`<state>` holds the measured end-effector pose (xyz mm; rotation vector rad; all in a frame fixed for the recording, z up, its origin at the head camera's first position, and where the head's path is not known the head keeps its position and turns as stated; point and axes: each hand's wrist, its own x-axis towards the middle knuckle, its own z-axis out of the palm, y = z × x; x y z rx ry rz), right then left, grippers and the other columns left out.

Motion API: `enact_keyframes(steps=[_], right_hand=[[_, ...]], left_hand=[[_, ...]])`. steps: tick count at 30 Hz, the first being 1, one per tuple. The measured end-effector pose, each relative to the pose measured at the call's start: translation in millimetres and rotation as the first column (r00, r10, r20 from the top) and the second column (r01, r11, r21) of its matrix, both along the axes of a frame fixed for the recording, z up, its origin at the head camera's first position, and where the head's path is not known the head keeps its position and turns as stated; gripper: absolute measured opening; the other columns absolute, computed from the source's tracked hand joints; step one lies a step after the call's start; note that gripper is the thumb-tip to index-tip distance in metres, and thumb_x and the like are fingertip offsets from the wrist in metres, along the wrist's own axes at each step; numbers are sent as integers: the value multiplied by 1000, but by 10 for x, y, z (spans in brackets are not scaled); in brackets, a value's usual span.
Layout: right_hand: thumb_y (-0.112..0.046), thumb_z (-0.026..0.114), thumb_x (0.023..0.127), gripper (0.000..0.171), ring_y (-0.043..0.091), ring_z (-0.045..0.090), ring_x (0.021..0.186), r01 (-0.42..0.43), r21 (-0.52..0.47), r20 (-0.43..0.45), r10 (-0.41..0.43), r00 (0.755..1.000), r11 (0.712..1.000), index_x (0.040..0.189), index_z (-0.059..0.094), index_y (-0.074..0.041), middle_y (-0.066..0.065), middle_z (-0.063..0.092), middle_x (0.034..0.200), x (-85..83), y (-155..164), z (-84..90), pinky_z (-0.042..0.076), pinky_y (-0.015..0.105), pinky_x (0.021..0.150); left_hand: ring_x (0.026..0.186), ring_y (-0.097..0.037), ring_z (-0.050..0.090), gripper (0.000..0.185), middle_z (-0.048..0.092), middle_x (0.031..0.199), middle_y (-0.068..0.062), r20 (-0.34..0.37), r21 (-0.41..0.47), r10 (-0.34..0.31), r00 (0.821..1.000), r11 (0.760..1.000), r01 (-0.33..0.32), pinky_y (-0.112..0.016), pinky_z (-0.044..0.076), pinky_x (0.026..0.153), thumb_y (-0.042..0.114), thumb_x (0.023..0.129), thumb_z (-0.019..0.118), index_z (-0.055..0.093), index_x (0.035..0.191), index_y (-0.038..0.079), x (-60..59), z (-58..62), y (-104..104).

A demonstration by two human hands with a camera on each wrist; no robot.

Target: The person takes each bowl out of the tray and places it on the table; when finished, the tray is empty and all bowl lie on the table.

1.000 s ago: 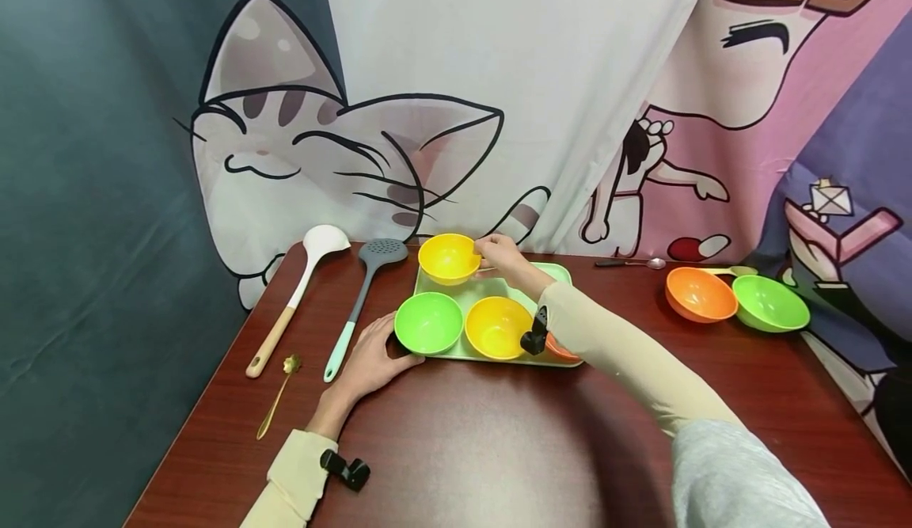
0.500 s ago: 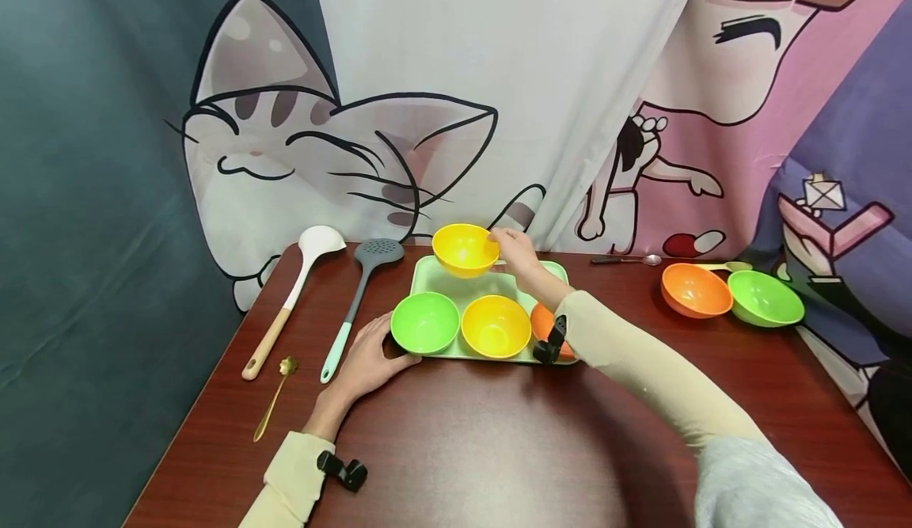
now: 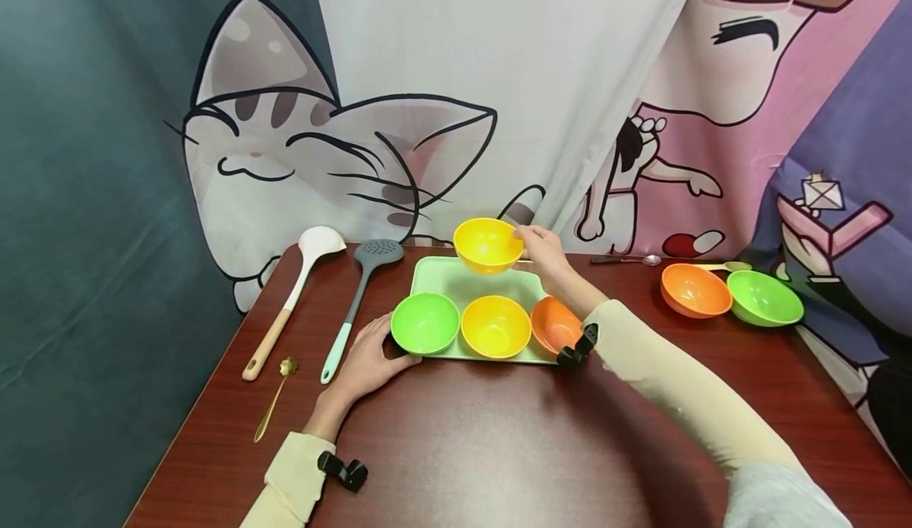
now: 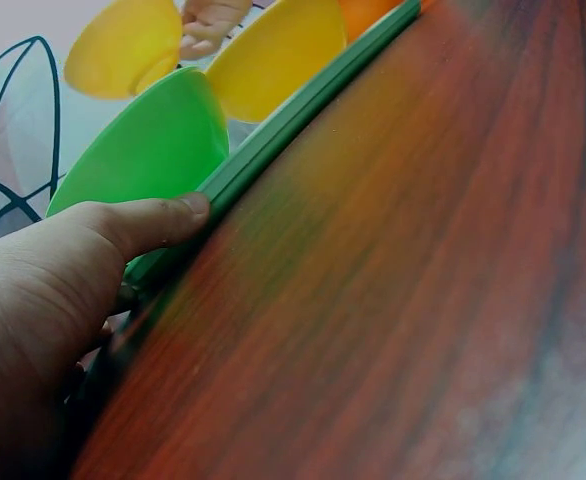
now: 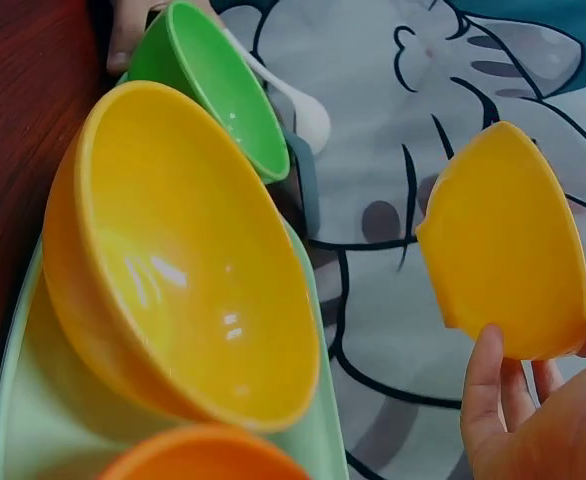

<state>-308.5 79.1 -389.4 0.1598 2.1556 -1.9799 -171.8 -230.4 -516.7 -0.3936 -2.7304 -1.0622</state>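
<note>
- The right hand point(image 3: 545, 247) pinches the rim of a yellow bowl point(image 3: 488, 245), held in the air above the far edge of a pale green tray point(image 3: 442, 279).
- The left hand point(image 3: 366, 362) rests on the tabletop point(image 3: 499, 441), its thumb pressed to the tray's near left corner, its grip holding nothing.
- On the tray's near edge sit a green bowl point(image 3: 424, 323), a second yellow bowl point(image 3: 495, 326) and an orange bowl point(image 3: 555, 324).
- A white ladle point(image 3: 295, 294), a grey skimmer point(image 3: 359, 298) and a gold spoon point(image 3: 274, 397) lie near the tabletop's left edge.
</note>
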Motion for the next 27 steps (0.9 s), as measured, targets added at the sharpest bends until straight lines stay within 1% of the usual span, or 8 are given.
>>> enact_keyframes(steps=[3, 4, 7, 11, 16, 20, 23, 27], right_hand=[[-29, 53, 98, 31, 11, 65, 84, 27, -18, 3, -27, 1000, 999, 120, 60, -8, 3, 58, 111, 7, 123, -28, 55, 43, 100], [-29, 53, 98, 31, 11, 65, 84, 44, -28, 6, -44, 999, 999, 121, 59, -9, 2, 57, 111, 16, 167, -33, 56, 42, 99], [-28, 54, 97, 28, 10, 65, 80, 103, -68, 16, -102, 995, 992, 119, 59, -11, 1, 57, 109, 40, 305, -46, 61, 30, 84], [-26, 55, 97, 19, 6, 64, 71, 182, -112, 16, -181, 983, 977, 111, 59, -14, 2, 57, 105, 64, 479, -52, 60, 19, 66], [-24, 55, 97, 10, 6, 62, 70, 252, -141, 16, -252, 967, 957, 103, 57, -15, 1, 55, 104, 79, 684, -59, 59, 19, 64], [-22, 55, 97, 8, 7, 61, 69, 302, -160, 8, -304, 952, 940, 101, 56, -15, 1, 53, 105, 66, 856, -69, 60, 19, 63], [-21, 55, 97, 7, 7, 63, 66, 358, -168, 16, -361, 933, 918, 101, 57, -15, 2, 52, 104, 72, 991, -87, 60, 20, 61], [-19, 56, 97, 5, 6, 63, 60, 461, -192, 39, -463, 886, 866, 100, 54, -17, 2, 50, 101, 97, 1155, -149, 59, 20, 57]], left_hand=[[142, -30, 44, 84, 52, 149, -10, 1, -1, 1, 1000, 1000, -1, -57, 28, 119, 40, 75, 86, 50, 148, 16, 8, -3, 4], [142, -30, 44, 85, 52, 149, -10, 1, -2, 2, 1000, 1000, -2, -57, 28, 119, 40, 75, 86, 49, 148, 16, 11, -4, 6], [142, -30, 44, 85, 51, 149, -10, 4, 1, 2, 1000, 1000, -2, -56, 27, 120, 40, 75, 86, 49, 148, 16, 18, -1, 11], [143, -30, 43, 85, 51, 150, -10, 2, 5, -1, 1000, 1000, 1, -56, 27, 120, 40, 76, 86, 49, 148, 17, 21, 12, 11], [143, -30, 43, 85, 51, 150, -9, -1, 7, -2, 1000, 1000, 2, -56, 27, 120, 40, 75, 86, 49, 148, 17, 16, 24, 5], [143, -30, 43, 86, 51, 150, -9, 3, 7, 2, 1000, 1000, -2, -56, 28, 120, 40, 75, 86, 48, 149, 17, 14, 26, 2], [142, -31, 44, 86, 51, 150, -10, 5, 6, 2, 1000, 1000, -2, -56, 28, 119, 41, 76, 86, 47, 149, 16, 17, 23, 5], [142, -32, 43, 87, 50, 150, -11, -1, -3, -1, 1000, 1000, 1, -57, 28, 119, 42, 77, 85, 46, 150, 16, 23, 13, 10]])
